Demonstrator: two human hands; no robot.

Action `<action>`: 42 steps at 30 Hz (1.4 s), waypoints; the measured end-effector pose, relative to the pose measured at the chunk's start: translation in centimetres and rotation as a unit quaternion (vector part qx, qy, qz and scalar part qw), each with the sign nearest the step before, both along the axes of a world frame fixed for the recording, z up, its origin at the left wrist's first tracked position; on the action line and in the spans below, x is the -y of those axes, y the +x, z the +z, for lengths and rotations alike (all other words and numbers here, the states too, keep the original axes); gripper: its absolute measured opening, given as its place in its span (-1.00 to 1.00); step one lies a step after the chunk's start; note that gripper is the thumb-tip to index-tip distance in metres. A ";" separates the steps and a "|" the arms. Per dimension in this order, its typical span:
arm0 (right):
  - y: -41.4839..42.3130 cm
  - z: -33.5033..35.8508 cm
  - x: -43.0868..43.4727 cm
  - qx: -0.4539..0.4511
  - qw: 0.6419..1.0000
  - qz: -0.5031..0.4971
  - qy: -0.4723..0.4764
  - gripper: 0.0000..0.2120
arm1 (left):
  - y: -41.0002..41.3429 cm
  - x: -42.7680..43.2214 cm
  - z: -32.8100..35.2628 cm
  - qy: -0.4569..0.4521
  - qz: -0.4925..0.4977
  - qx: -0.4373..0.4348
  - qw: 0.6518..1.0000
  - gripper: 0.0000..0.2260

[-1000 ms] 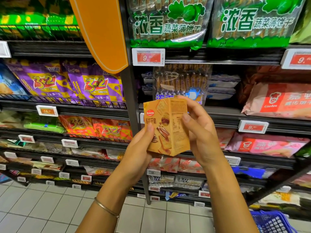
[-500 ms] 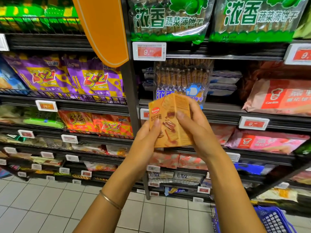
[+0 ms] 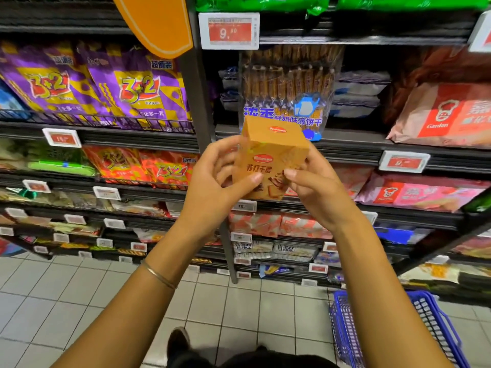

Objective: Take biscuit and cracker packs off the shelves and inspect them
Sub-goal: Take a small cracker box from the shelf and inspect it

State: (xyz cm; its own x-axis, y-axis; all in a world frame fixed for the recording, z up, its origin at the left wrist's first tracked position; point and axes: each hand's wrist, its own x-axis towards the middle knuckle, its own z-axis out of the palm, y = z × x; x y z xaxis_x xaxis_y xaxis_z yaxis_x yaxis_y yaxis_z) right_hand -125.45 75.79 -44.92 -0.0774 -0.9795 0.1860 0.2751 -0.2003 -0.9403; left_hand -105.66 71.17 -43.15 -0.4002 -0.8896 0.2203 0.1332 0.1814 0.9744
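Orange cardboard, the biscuit box (image 3: 271, 158) is gripped between left hand (image 3: 215, 187) and right hand (image 3: 318, 195), fingers closed on its lower sides, in front of the shelves (image 3: 345, 147). Long axis stands near upright, top tilted toward the camera. Slow turning with thumbs kept off the print is judged best.

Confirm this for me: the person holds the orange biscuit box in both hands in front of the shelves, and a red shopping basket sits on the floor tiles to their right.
One thing is wrong: the shopping basket is blue, not red, as the head view shows. The rest stands: the left hand and the right hand both hold the orange biscuit box in front of the shelves, and the basket sits on the floor tiles to their right.
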 end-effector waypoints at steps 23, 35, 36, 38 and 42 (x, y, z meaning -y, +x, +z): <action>3.4 -6.4 -5.2 0.014 0.969 -0.049 0.241 -0.53 | 4.5 -3.2 -6.4 0.204 -0.143 0.089 0.964 -0.46; 3.2 -6.0 -5.6 -0.113 0.967 -0.106 0.201 -0.67 | 3.5 -3.6 -8.1 0.425 -0.154 -0.010 0.892 -0.56; 3.0 -6.0 -5.7 -0.118 0.968 -0.098 0.197 -0.68 | 3.5 -3.7 -8.1 0.451 -0.192 -0.023 0.872 -0.48; 2.7 -6.2 -6.0 -0.124 0.970 -0.074 0.194 -0.67 | 3.5 -4.1 -8.2 0.492 -0.273 -0.046 0.825 -0.37; 2.6 -6.2 -6.4 -0.065 0.973 -0.052 0.214 -0.63 | 3.2 -5.1 -8.5 0.565 -0.331 -0.112 0.747 -0.34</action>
State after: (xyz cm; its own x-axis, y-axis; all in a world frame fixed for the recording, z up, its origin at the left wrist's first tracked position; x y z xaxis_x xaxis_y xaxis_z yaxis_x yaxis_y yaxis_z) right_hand -122.80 82.21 -51.13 -0.1837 -0.9575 -0.2224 0.1467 0.1970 -0.9694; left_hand -102.48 76.24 -51.65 -0.9002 -0.1816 -0.3958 0.0115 -0.9186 0.3951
